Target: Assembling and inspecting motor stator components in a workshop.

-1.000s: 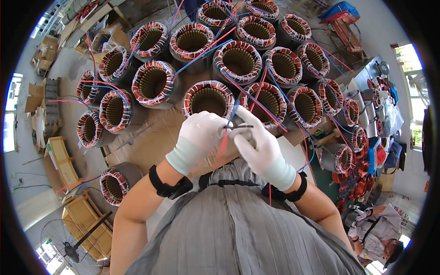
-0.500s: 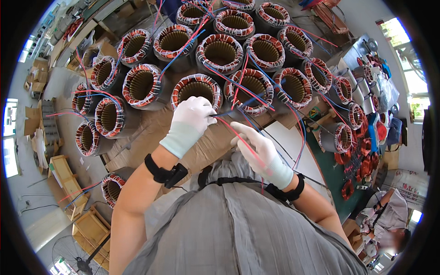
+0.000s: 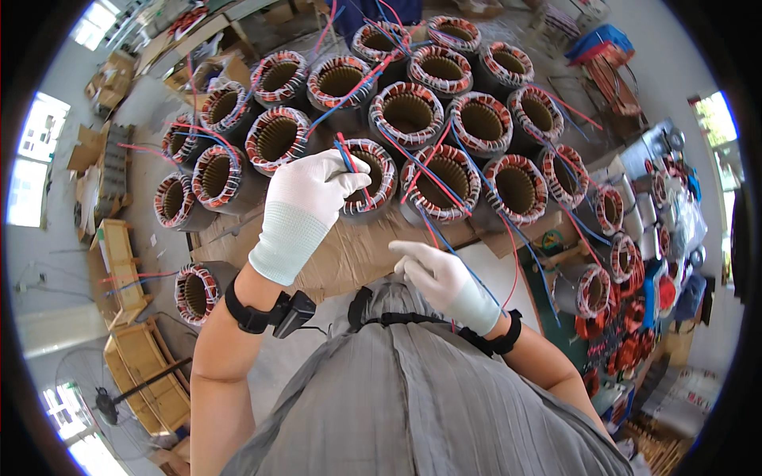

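My left hand (image 3: 303,190), in a white glove with a pale green cuff, pinches red and blue lead wires (image 3: 347,155) at the near left rim of a motor stator (image 3: 387,176). The wires stick up above its fingers; part of the stator is hidden behind this hand. My right hand (image 3: 444,282), gloved alike, hovers to the right and nearer to me, fingers stretched out, holding nothing that I can see. Beside it, a blue wire (image 3: 476,278) hangs down from another stator (image 3: 441,184). That stator's rim is wound with red coil and white lacing.
Several more stators stand close together beyond my hands, their red and blue leads lying across one another. Cardboard (image 3: 317,258) lies under the nearest ones. At the left stand wooden crates (image 3: 119,270) and a fan (image 3: 105,403); red coils (image 3: 627,317) lie at the right.
The view has turned. My left hand has moved left across the stator with the wires, which now point upward. The red wire no longer stretches toward my right hand, which stays open.
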{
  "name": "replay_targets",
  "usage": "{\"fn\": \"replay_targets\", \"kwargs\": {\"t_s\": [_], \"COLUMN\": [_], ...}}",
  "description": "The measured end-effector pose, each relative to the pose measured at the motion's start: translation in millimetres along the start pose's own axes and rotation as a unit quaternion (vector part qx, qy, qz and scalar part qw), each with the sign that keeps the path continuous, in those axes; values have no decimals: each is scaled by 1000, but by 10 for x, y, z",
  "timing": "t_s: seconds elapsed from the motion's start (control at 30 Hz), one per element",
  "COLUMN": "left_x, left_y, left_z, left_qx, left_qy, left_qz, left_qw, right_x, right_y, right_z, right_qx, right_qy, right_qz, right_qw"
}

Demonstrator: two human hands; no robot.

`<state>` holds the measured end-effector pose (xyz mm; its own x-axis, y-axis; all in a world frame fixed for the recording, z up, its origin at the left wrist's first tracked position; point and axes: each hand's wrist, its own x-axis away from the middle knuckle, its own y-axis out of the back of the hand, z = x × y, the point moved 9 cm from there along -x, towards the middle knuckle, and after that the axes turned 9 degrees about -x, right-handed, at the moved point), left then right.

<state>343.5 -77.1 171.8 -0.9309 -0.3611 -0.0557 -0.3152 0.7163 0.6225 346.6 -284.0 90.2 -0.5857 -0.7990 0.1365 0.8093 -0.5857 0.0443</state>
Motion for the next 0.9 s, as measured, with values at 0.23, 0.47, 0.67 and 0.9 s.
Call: {"fn": "replay_targets", "kwargs": {"t_s": [0.23,0.47,0.67,0.9], "left_x": [53,64,41,-36], "left_y": [163,199,233,198], "left_z": [-165,-209,-333,-281], "left_qx": [17,-26,-88,-84], "left_qy": [97,43,26,25], "left_qz": [-53,-106,-94,-59], "left_qw": [994,993,991,994], "right_x": [105,97,55,-428], "right_y": [30,-36,-105,-95], "right_z": [41,51,19,68], "right_qx": [45,29,35,-21], "right_qy": [22,0,3,80], "right_qz": [86,127,130,-12], "right_qw": [995,991,991,997]}}
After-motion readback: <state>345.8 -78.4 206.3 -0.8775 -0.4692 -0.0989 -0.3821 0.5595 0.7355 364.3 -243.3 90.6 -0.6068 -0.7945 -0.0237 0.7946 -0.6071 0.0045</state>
